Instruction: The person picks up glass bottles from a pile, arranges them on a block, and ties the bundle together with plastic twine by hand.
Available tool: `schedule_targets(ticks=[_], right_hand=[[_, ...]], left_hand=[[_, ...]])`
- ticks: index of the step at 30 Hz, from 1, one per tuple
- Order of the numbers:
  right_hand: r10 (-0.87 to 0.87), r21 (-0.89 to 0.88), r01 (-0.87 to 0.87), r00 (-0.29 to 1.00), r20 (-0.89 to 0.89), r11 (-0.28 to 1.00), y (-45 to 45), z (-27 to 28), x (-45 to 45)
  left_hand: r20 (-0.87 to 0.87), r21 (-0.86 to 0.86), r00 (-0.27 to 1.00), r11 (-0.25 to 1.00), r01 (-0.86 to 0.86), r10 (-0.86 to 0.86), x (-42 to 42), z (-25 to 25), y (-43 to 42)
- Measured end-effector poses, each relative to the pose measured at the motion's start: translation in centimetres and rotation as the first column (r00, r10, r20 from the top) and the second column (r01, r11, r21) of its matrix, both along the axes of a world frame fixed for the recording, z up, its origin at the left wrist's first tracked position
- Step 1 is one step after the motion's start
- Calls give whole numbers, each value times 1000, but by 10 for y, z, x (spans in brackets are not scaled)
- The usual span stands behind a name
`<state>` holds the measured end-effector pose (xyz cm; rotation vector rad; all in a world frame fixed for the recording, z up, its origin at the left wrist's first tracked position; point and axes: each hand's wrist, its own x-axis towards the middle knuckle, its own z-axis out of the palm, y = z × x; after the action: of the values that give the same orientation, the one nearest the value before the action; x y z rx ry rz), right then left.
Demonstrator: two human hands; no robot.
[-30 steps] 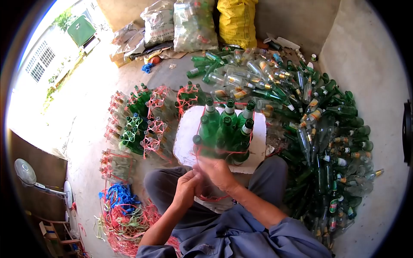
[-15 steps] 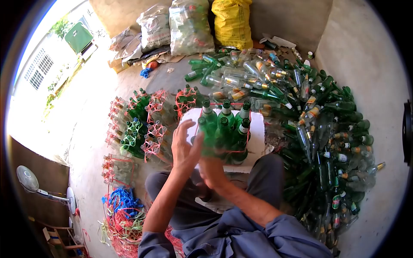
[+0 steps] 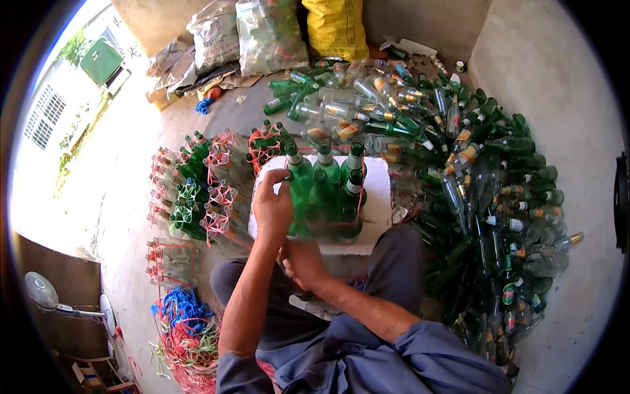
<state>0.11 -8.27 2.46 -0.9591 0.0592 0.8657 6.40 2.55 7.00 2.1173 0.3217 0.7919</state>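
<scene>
Several green bottles [image 3: 323,190] stand upright in a tight group on a white board [image 3: 378,217] in front of me, with red string [image 3: 360,202] around part of them. My left hand [image 3: 272,205] is at the group's left side, its bent fingers at the neck of a left bottle. Nearer my body, my right hand [image 3: 300,264] is closed just below the board's front edge. What it holds, if anything, is hidden.
Loose bottles [image 3: 485,190] pile up behind and to the right. Tied bottle bundles [image 3: 220,164] stand left, above tangled string [image 3: 190,328]. Full sacks [image 3: 271,36] and a yellow sack [image 3: 336,27] stand at the back wall. A fan [image 3: 42,291] is far left.
My left hand has gone from beside my right hand, up to the left bottles' necks. My right hand has dropped slightly toward my lap. The whole view has shifted a little.
</scene>
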Motion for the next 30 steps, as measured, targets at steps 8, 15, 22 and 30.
schedule_targets(ticks=[8,15,22,30], right_hand=[[1,-11,-2,994,-105,1000,-16,20,-1],[-18,-57,17,1000,-25,998,-27,16,10],[-27,-99,26,1000,-6,995,-32,10,17],[-3,-130,50,943,333,990,-35,-15,25]], left_hand=[[-20,-116,1000,993,-13,11,1,5,-3],[-16,-3,999,999,-34,34,0,5,-3],[129,115,991,993,10,-25,-2,2,-2],[81,177,975,966,188,-205,-20,8,7]])
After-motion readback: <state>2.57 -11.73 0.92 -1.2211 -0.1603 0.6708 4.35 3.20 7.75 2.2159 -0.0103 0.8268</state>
